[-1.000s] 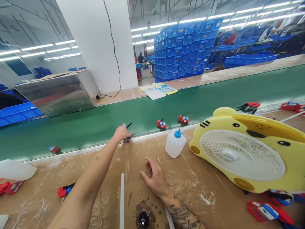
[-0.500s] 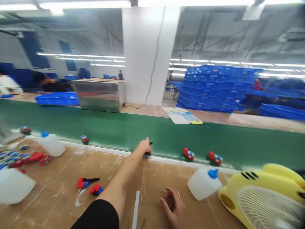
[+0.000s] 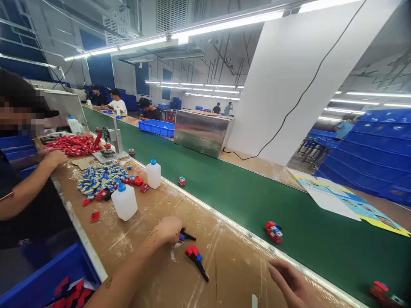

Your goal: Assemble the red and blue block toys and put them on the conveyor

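Observation:
My left hand (image 3: 170, 231) is over the brown table, its fingers closed around a small blue and black toy piece (image 3: 182, 236) whose black rod sticks out to the right. The fingertips are partly hidden behind the back of the hand. Just right of it lies a red and blue toy piece (image 3: 194, 254) with a black rod. My right hand (image 3: 290, 282) is low at the right, thumb and fingers apart, holding nothing. Beyond it, a red toy vehicle (image 3: 274, 232) sits on the green conveyor belt (image 3: 221, 188), with a smaller one (image 3: 182, 181) further left.
White bottles with blue caps (image 3: 124, 205) (image 3: 153, 174) stand by a pile of blue and white toy parts (image 3: 104, 175). A co-worker's hand (image 3: 54, 159) is near red parts (image 3: 75, 144) and a small press (image 3: 112, 139). A blue bin (image 3: 73, 261) sits lower left.
The view has turned left. My left hand has come back from the belt edge to the toy pieces on the table. My right hand remains open near the table's front.

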Motion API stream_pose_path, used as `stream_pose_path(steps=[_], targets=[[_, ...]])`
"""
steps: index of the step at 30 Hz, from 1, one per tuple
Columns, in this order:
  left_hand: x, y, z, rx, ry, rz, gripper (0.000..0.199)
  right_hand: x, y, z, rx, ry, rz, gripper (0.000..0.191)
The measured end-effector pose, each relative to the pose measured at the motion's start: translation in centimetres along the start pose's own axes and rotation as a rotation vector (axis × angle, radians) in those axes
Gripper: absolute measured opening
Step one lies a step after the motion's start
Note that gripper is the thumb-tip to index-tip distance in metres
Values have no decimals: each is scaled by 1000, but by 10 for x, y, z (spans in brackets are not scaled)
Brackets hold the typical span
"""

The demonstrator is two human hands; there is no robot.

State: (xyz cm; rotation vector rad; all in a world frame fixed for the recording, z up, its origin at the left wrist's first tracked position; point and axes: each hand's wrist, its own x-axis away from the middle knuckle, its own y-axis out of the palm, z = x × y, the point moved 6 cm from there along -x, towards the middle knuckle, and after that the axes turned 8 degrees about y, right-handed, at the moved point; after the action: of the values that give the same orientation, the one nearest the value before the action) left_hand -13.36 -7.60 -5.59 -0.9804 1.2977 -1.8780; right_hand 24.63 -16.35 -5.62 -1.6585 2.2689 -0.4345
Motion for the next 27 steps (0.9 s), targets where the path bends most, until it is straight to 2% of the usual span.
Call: stream_pose_path(steps=[3,4,6,8,10,12,15,18,19,21,24,27], targets=[[2,8,-16,67,30,100,26,-45,100,-93,171,-269,-316,27],[-1,10,-18,90,53,136,26,-60,136,-115,259,-323,-374,26],[-5,10,-22,130,88,202,22,-95,204,-141,406,-356,-449,17],[-9,9,-31,161,85,260,14,-131,263,-153,445,-345,-449,17],[-11,8,-43,182,44,310,14,-164,310,-158,443,-309,-402,31],[-11,9,-56,195,-6,348,17,-188,346,-160,416,-256,-350,42],[-12,11,-68,209,-71,388,18,-205,378,-161,348,-175,-353,35],[-12,12,-73,242,-101,437,17,-202,379,-164,225,-135,-419,23],[-12,12,-74,260,-107,459,16,-197,371,-166,167,-127,-439,24],[-13,8,-76,309,-113,515,15,-182,339,-167,32,-109,-473,33],[-12,0,-78,420,-89,611,16,-145,260,-152,-166,-55,-501,44],[-12,-4,-70,574,-13,667,26,-97,160,-106,-334,66,-452,38]])
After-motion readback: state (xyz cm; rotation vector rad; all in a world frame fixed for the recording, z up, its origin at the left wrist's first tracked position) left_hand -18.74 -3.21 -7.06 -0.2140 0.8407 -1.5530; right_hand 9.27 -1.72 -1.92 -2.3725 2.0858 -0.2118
